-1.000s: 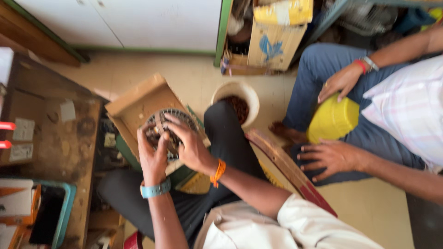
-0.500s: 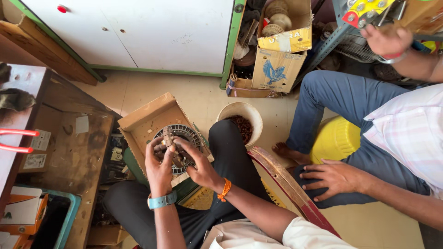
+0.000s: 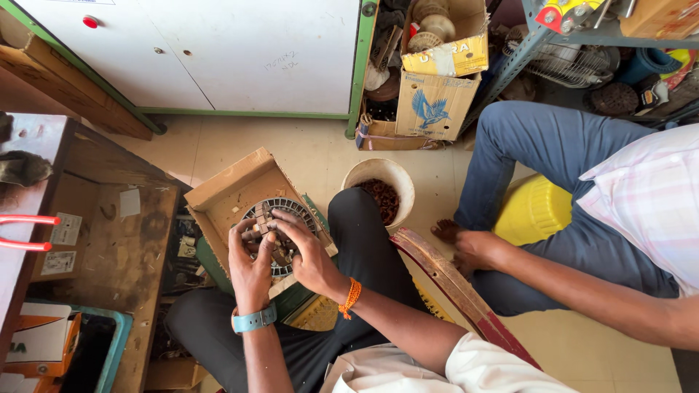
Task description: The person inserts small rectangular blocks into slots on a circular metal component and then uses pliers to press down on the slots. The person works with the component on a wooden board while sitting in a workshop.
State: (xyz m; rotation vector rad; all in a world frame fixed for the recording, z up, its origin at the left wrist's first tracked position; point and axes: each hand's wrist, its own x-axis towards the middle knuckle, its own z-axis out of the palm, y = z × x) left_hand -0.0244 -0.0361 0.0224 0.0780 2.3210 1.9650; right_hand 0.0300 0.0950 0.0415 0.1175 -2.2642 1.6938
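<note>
Fingers of both hands still clamp round motor core (view steadier) | seated neighbour's arm lowered

Bare floor lies open on the far side of the box. Right of the box the bucket blocks the way, just beside the knee. The wooden surface crowds the left. Farther right, a seated person's leg and yellow stool close the passage.

A single head-worn camera looks steeply down, close above the left hand and right hand, floor beyond.
</note>
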